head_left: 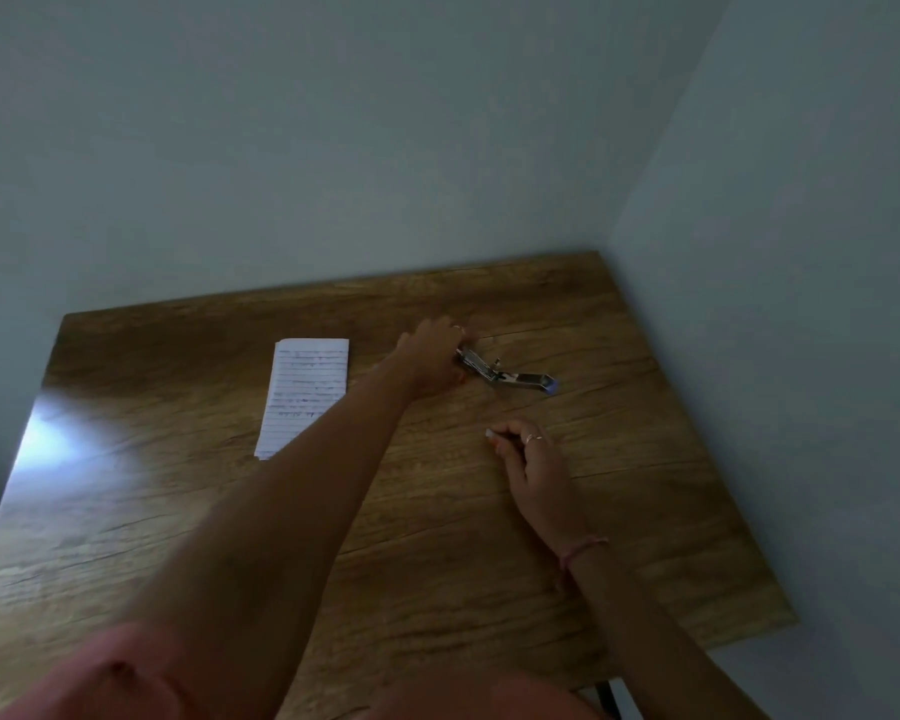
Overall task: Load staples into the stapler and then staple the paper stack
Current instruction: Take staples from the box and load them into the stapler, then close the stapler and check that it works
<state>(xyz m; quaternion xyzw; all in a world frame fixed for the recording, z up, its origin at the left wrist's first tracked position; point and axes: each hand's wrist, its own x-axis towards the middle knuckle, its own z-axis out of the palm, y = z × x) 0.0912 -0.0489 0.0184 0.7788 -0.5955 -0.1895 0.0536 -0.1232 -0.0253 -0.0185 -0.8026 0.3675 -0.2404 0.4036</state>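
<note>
Stapler (505, 370): lies swung open on the wooden table (178, 511), far side, toward the right.
Left hand (430, 358): my arm reaches across; my fingers close on the stapler's near end.
Right hand (533, 462): rests on the table nearer me, fingers loosely curled, whether they hold anything I cannot tell.
Paper stack (305, 394): lined sheets, flat, left of the stapler, apart from it.
</note>
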